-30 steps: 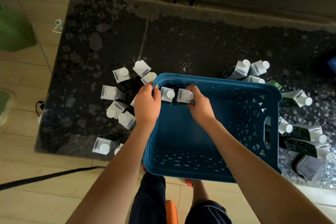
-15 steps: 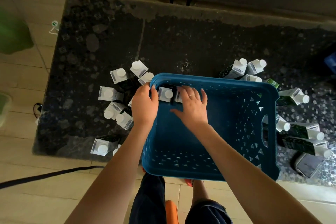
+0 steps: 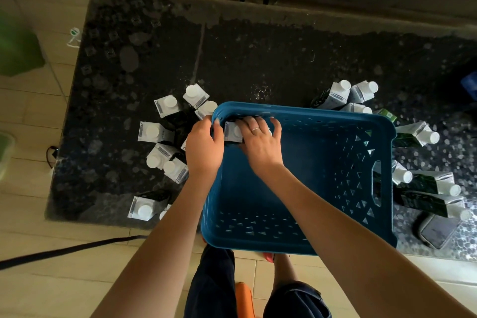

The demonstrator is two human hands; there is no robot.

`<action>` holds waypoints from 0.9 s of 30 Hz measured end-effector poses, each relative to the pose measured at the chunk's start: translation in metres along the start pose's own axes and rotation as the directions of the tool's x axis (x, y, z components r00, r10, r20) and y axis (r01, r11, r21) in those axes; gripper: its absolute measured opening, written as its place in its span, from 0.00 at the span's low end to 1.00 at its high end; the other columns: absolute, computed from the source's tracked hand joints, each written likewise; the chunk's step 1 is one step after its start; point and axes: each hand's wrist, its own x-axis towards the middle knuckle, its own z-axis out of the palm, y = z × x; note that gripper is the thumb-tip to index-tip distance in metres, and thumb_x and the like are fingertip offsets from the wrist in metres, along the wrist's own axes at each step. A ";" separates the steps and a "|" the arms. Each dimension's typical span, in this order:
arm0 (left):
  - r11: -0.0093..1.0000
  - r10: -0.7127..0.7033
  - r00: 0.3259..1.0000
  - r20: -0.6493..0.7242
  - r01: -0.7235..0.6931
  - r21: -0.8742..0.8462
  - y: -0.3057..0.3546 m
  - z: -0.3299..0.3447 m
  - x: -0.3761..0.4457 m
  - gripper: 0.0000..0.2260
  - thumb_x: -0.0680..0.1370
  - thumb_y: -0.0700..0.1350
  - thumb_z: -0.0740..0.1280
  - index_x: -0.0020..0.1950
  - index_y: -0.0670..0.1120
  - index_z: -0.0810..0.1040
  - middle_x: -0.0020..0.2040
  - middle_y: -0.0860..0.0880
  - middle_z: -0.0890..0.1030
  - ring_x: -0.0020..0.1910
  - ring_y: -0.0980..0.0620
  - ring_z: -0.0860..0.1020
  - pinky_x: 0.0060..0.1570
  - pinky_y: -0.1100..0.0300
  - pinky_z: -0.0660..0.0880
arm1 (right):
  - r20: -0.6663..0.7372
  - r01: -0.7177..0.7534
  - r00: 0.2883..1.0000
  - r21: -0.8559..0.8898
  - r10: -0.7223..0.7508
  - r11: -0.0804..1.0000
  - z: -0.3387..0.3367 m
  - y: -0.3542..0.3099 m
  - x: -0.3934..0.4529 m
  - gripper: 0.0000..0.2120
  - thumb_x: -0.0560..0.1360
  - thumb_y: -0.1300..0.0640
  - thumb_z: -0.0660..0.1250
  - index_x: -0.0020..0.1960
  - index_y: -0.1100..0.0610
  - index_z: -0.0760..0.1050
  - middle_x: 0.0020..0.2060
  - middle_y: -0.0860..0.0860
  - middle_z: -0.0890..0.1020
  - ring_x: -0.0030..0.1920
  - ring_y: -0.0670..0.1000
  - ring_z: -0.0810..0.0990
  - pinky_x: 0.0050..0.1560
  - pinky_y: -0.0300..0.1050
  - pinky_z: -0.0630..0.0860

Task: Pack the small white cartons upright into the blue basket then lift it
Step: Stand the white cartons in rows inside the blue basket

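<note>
Hands meet at blue basket [image 3: 304, 245] far-left corner: left hand [image 3: 205, 146] grips rim, right hand [image 3: 260, 141] seemingly presses carton [image 3: 232, 131].

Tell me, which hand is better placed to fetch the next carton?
Probably the left hand. It sits at the basket rim's left corner, beside the upright cartons on the mat. The right hand is inside the basket, over a packed carton.

Dark rug [image 3: 258, 59] on tiled floor [image 3: 51, 279]
</note>
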 end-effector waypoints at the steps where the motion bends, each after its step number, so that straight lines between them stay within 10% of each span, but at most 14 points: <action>1: 1.000 0.001 1.000 0.001 -0.001 0.003 0.000 0.000 0.000 0.12 0.81 0.42 0.60 0.40 0.38 0.73 0.33 0.47 0.71 0.30 0.49 0.69 0.31 0.57 0.63 | 0.008 0.013 1.000 0.012 -0.013 1.000 -0.001 0.001 -0.002 0.31 0.68 0.52 0.74 0.69 0.53 0.69 0.63 0.50 0.74 0.67 0.54 0.70 0.70 0.59 0.53; 8: 1.000 0.002 1.000 0.007 -0.002 -0.006 0.000 -0.001 -0.001 0.12 0.81 0.43 0.60 0.40 0.39 0.73 0.33 0.45 0.74 0.30 0.49 0.71 0.30 0.57 0.65 | -0.316 0.110 0.945 0.085 -0.078 0.990 -0.048 0.044 -0.021 0.23 0.76 0.46 0.60 0.67 0.57 0.69 0.58 0.54 0.78 0.58 0.56 0.75 0.60 0.51 0.68; 12: 1.000 -0.019 1.000 0.022 0.019 -0.011 0.001 -0.001 -0.001 0.13 0.81 0.44 0.59 0.38 0.40 0.71 0.33 0.44 0.74 0.30 0.48 0.71 0.29 0.54 0.66 | -0.400 -0.135 0.878 0.316 0.261 0.939 -0.084 0.093 0.003 0.16 0.77 0.51 0.62 0.61 0.58 0.73 0.55 0.57 0.77 0.54 0.57 0.73 0.53 0.50 0.68; 16: 0.999 -0.046 0.998 0.043 0.046 -0.016 0.002 -0.002 -0.001 0.13 0.82 0.45 0.57 0.41 0.40 0.73 0.35 0.44 0.75 0.31 0.47 0.72 0.31 0.53 0.67 | -0.014 -0.507 0.853 0.217 0.522 0.834 -0.103 0.154 0.044 0.25 0.73 0.61 0.66 0.69 0.54 0.66 0.69 0.58 0.65 0.66 0.61 0.65 0.62 0.57 0.69; 20: 0.999 -0.038 0.998 0.049 0.039 -0.014 0.000 -0.001 0.000 0.13 0.82 0.46 0.57 0.43 0.41 0.74 0.35 0.44 0.75 0.31 0.47 0.73 0.30 0.53 0.68 | 0.408 -0.249 0.844 -0.277 0.348 0.928 -0.098 0.187 0.066 0.37 0.72 0.66 0.69 0.74 0.44 0.60 0.77 0.51 0.49 0.76 0.60 0.49 0.72 0.61 0.57; 27: 0.999 -0.035 0.998 0.051 0.035 -0.011 0.001 -0.002 0.000 0.11 0.82 0.44 0.57 0.39 0.45 0.69 0.31 0.49 0.70 0.27 0.54 0.66 0.26 0.63 0.58 | 0.509 -0.093 0.822 -0.323 0.256 0.942 -0.079 0.197 0.081 0.34 0.74 0.69 0.63 0.74 0.46 0.60 0.70 0.60 0.65 0.72 0.65 0.60 0.70 0.62 0.63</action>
